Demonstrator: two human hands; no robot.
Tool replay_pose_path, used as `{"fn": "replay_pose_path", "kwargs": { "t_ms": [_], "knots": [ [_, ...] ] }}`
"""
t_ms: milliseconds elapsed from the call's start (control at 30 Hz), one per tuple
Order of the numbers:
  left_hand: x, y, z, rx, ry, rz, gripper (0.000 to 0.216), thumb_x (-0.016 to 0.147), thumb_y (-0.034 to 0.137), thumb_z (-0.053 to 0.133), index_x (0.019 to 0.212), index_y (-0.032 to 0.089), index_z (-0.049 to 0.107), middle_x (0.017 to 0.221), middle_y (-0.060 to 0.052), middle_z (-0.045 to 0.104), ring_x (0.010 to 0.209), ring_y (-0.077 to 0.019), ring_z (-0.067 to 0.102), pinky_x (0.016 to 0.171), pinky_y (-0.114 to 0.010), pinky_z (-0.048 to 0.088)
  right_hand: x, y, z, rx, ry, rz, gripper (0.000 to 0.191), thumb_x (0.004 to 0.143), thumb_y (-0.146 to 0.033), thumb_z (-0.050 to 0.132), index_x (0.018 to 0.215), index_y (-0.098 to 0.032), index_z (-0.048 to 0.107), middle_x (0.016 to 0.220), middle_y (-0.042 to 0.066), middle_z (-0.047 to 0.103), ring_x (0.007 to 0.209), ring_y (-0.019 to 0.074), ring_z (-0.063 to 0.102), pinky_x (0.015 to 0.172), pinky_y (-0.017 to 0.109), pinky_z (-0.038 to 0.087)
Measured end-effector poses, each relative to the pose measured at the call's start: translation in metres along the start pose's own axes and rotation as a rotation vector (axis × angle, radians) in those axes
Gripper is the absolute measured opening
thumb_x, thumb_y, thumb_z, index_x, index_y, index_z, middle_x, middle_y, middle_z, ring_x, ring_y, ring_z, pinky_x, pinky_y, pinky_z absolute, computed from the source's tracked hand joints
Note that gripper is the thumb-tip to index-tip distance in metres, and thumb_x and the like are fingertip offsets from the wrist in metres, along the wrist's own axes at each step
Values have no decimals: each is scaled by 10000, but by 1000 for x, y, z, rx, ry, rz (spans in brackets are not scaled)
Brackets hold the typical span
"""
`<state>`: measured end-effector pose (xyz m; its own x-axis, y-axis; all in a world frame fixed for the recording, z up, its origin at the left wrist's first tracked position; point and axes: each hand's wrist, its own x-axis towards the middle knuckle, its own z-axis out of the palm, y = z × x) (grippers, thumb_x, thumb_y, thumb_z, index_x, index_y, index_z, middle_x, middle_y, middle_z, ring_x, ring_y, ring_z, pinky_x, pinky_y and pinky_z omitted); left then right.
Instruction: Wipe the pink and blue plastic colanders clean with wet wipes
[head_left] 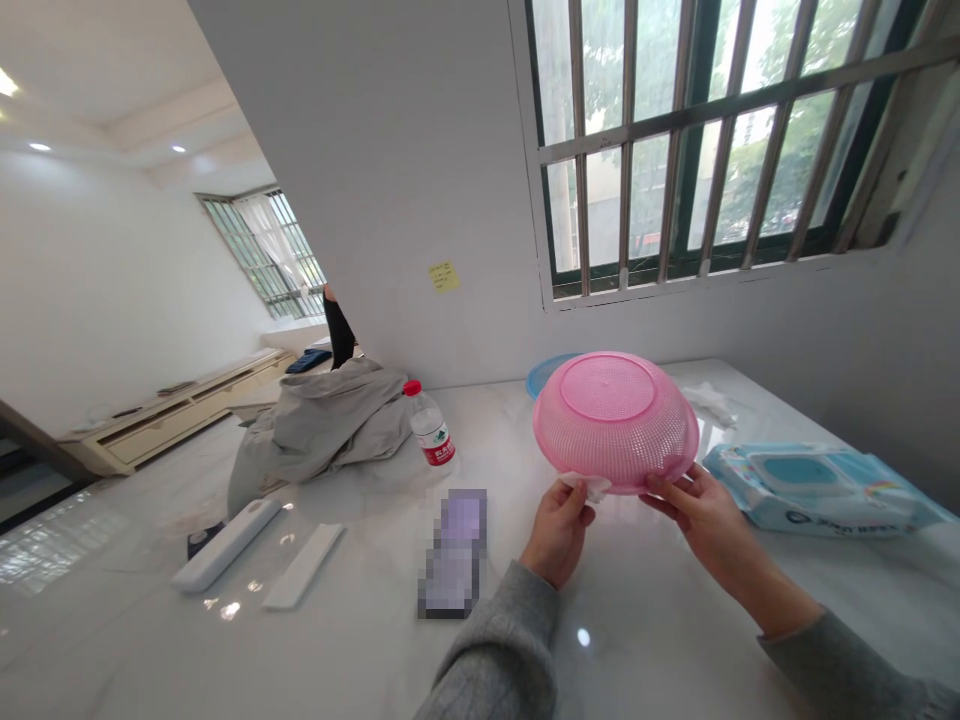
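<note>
A pink mesh plastic basket [615, 435] is held up over the white table, tilted so that its round base faces away and upward. My left hand [561, 527] pinches a white wipe [589, 486] against the near rim. At the right of the same rim, my right hand [694, 510] grips the basket between thumb and fingers. Behind the basket a blue plastic rim [549, 374] shows, mostly hidden. To the right lies a light blue pack of wipes [810, 490], close to my right hand. Crumpled white tissue [711, 404] rests behind that pack.
A bottle with a red cap [433, 428] stands left of the basket, beside a heap of grey cloth [330, 420]. Nearer me is a pixelated purple object [455, 553]. Two long white pieces [229, 545] lie further left. A wall with a barred window [697, 150] borders the table.
</note>
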<state>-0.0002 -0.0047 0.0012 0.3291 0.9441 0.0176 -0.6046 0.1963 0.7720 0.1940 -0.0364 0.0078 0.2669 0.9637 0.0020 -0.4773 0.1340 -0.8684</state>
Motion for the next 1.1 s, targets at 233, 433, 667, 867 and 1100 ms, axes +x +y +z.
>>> {"fn": "replay_pose_path", "kwargs": {
  "t_ms": [233,433,667,867,1100],
  "knots": [
    [2,2,4,-100,49,-4,406,642,315,997,827,138,683,774,21,596,581,-34,387,559,-181,323,-3,1,4,-87,10,-95,563,600,-336,1043,1054,-196,741,947,69,831,859,236,771,758,362,668],
    [2,2,5,-148,127,-57,389,600,229,964,770,156,621,722,32,575,568,-41,401,530,-170,324,-9,2,9,-172,-41,-122,524,609,-381,1036,1009,-202,750,906,70,818,833,234,752,751,365,652],
    [4,5,1,-136,149,-14,382,612,213,920,716,174,554,653,64,485,557,-45,346,506,-173,284,-2,-11,1,-53,85,-153,486,700,-518,963,1093,-283,801,945,18,786,770,164,696,597,246,616],
    [4,4,0,-149,170,-21,397,616,227,938,748,172,567,675,61,506,569,-47,348,521,-176,292,7,-18,-11,29,90,-85,451,608,-450,1024,954,-254,810,762,-12,740,584,109,623,530,204,575],
    [2,2,2,-129,124,-30,404,598,237,950,788,164,601,718,35,561,594,-57,414,565,-207,324,-3,3,0,-20,14,-67,425,693,-455,983,993,-241,772,761,7,763,645,156,700,620,265,625]
  ]
}}
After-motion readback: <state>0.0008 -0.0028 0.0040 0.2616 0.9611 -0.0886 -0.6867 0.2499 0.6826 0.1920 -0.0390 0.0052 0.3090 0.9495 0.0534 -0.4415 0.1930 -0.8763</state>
